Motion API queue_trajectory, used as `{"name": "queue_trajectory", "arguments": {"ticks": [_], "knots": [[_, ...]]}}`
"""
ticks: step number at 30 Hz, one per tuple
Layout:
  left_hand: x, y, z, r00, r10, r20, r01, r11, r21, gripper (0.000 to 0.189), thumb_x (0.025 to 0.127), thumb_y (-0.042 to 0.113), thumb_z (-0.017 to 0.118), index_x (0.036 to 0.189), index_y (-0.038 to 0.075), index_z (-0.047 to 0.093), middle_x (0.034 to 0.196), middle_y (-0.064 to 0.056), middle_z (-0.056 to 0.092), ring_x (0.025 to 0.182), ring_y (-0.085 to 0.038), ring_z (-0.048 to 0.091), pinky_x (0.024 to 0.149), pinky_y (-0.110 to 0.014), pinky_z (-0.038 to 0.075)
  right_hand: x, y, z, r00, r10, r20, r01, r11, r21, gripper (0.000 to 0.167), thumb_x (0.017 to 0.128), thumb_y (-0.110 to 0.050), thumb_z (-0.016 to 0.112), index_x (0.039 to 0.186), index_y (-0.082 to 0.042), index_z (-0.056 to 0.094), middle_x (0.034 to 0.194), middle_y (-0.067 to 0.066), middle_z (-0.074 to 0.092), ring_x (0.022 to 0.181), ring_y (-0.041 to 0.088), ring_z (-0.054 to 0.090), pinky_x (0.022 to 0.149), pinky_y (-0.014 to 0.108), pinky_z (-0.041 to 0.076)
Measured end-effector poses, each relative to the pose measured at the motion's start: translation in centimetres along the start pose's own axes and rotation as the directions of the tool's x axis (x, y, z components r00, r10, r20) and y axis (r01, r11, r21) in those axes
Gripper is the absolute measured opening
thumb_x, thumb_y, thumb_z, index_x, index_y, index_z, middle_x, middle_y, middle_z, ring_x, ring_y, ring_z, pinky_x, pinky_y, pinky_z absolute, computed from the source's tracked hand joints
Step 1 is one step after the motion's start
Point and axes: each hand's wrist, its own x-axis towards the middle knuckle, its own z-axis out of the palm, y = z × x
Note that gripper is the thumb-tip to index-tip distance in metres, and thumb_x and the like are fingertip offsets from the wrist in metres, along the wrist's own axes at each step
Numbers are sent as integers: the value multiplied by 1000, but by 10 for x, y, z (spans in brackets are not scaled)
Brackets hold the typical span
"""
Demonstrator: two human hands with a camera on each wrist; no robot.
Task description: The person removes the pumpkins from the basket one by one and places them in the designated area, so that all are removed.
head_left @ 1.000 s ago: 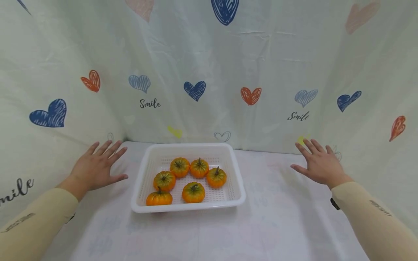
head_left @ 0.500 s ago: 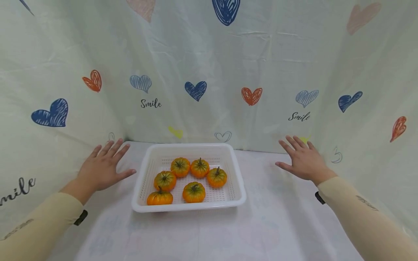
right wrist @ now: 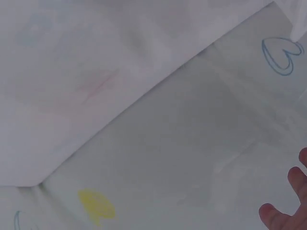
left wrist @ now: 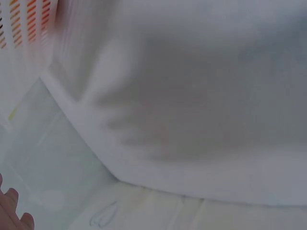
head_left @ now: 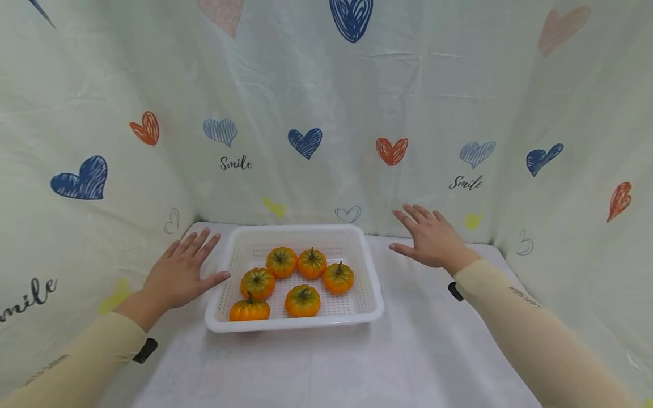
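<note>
A white plastic basket (head_left: pixel 294 324) with slotted walls stands at the middle of the table and holds several small orange pumpkins with green tops, such as the front one (head_left: pixel 302 301) and the right one (head_left: pixel 338 277). My left hand (head_left: pixel 179 277) hovers beside the basket's left wall, fingers spread, its thumb tip overlapping the rim in the head view. To the right of the basket, my right hand (head_left: pixel 432 240) is held in the air with fingers spread, nothing in it. The left wrist view catches the basket's slotted wall (left wrist: pixel 29 28) at its upper left.
A white cloth covers the table (head_left: pixel 336 368). Behind and on both sides hangs a pale curtain (head_left: pixel 347 90) printed with hearts and "Smile". In the right wrist view the table's back edge meets this curtain, near a yellow heart (right wrist: pixel 97 205).
Both hands have moved inward toward the basket, the right one farther leftward, the left one rightward and slightly nearer. The basket and pumpkins have stayed in place.
</note>
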Motion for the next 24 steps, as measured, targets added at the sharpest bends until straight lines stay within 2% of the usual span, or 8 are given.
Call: {"name": "queue_trajectory", "arguments": {"ticks": [9,16,24], "knots": [[2,15,7,999,15,38,-12,997,-79,95,92,69,49,156,2,28,159,-26,22,143,-49,21,115,-63,13,28,-46,-12,996,-66,59,64,998,27,91,88,-71,54,159,-20,29,161,14,28,145,37,28,115,62,20],[3,24,11,997,-22,68,30,991,-128,94,93,67,49,156,1,26,159,-28,22,143,-50,22,115,-64,14,48,-82,-12,989,-130,73,125,990,71,90,89,-71,52,159,-21,28,159,13,32,142,36,33,114,59,27],[4,27,12,993,-48,106,63,987,-147,94,93,67,49,156,1,26,159,-28,22,143,-50,21,115,-64,13,64,-114,-3,980,-148,136,133,984,117,88,89,-73,51,159,-23,29,159,10,34,142,35,36,113,55,30]]}}
